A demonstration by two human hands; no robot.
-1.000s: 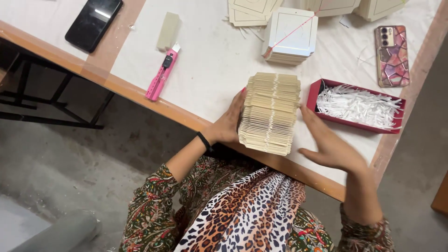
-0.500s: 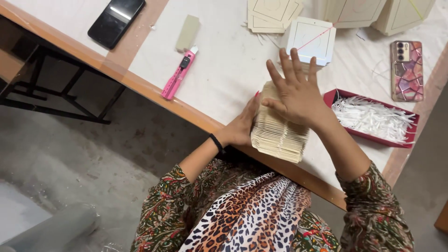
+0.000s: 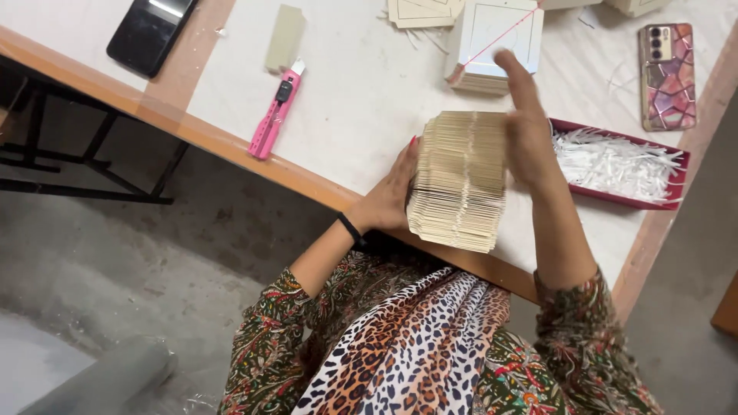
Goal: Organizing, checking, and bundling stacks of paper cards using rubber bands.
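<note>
At the desk's (image 3: 361,100) far left lies a black phone (image 3: 150,32), then a pink utility knife (image 3: 277,110) near the wooden edge. Toward the middle, the left hand (image 3: 388,196) presses flat against the left side of a thick stack of tan cards (image 3: 461,180) standing on edge at the desk's near rim. Opposite, the right hand (image 3: 530,134) presses its right side, fingers extended. Beyond sits a red tray (image 3: 615,165) of white shreds and a patterned phone (image 3: 666,75).
</note>
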